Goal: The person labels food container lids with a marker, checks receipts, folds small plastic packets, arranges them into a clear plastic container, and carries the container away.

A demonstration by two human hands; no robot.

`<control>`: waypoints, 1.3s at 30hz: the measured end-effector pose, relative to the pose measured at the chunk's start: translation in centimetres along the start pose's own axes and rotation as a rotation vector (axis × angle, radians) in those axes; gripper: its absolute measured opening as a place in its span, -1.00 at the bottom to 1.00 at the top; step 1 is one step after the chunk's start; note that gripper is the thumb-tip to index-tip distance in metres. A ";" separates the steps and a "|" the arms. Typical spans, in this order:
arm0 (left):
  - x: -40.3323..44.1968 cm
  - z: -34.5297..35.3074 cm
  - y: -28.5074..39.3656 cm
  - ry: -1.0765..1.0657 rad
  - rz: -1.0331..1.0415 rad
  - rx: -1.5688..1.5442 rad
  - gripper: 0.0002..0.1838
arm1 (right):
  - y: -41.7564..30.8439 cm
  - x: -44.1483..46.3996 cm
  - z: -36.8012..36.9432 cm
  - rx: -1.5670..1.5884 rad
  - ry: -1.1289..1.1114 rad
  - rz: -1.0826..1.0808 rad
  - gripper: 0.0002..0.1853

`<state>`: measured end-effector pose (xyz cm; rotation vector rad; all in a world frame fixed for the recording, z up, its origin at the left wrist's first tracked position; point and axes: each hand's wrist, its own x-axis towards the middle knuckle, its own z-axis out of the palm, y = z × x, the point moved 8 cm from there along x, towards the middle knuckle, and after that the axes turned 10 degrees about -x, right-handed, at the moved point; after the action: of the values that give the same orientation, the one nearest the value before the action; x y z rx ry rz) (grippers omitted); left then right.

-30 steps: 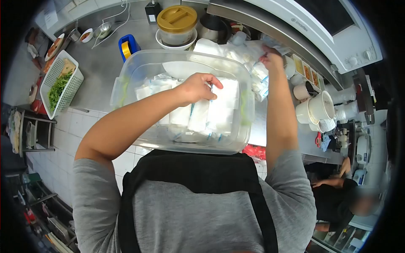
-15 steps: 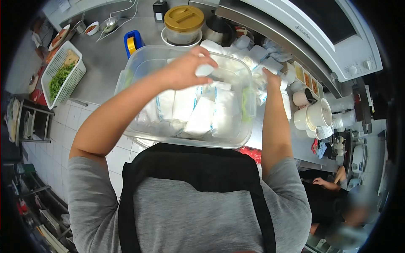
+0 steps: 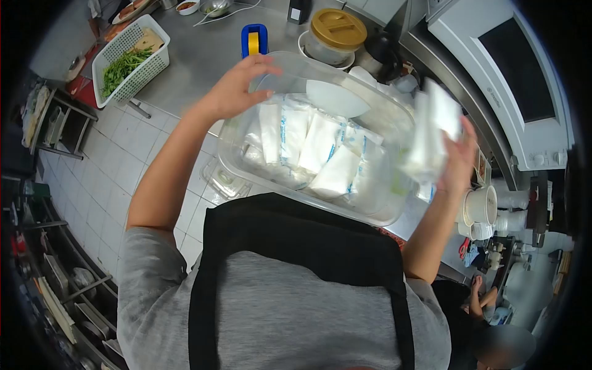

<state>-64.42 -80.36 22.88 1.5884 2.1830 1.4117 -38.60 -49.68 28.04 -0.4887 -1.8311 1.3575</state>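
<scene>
From one tub [image 3: 377, 214]: one tape dispenser [image 3: 263, 38], 11 o'clock; left hand [image 3: 237, 89] unclenched, 10; right hand [image 3: 459, 160], 3, grasping white packets [image 3: 425, 139], count unclear. Steel counter [image 3: 191, 71]; tiled floor [image 3: 145, 160], 9.

We see the right hand [image 3: 457, 163] lifted from the packets on the counter, where it was reaching a half-second ago; its fingers now grip a blurred bundle of white, flat, soft-looking packets [image 3: 430, 132] beside the right end of the clear plastic rectangular tub [image 3: 345, 211]. The left hand [image 3: 237, 89] has left the tub's middle for its far left corner, fingers spread and empty; we cannot tell whether they touch the rim. With that arm aside, we now see more of the curved white sheet [image 3: 336, 98] inside. Our view has swung, shifting the blue tape dispenser with yellow roll [image 3: 254, 41] rightward and slanting the tub.
</scene>
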 end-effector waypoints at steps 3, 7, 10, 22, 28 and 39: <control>-0.6 -0.6 -0.1 0.040 -0.036 -0.028 -0.64 | 2.3 -3.0 12.3 0.169 -0.395 0.289 -0.39; -0.6 -1.4 0.8 0.073 -0.002 -0.015 -0.71 | 6.2 -6.6 23.7 0.173 -0.581 0.549 -0.55; -0.7 -0.9 1.8 0.001 0.061 0.075 -0.82 | 6.7 -8.9 27.5 -0.632 -0.980 0.277 -0.69; -1.4 3.0 3.0 -0.503 0.163 0.528 -0.85 | 3.4 -5.4 23.3 -0.314 -0.880 0.314 -0.87; 0.1 6.1 1.3 -0.718 -0.092 0.351 -0.81 | 10.4 -7.5 23.8 -0.473 -1.036 0.373 -0.91; 4.0 8.8 -1.6 -0.636 -0.359 0.134 -0.29 | 8.9 -6.3 21.7 -0.216 -0.882 0.215 -0.88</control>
<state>-62.51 -71.88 18.47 1.3354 2.0403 0.5649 -52.80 -64.43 14.94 -0.1937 -2.7168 1.6839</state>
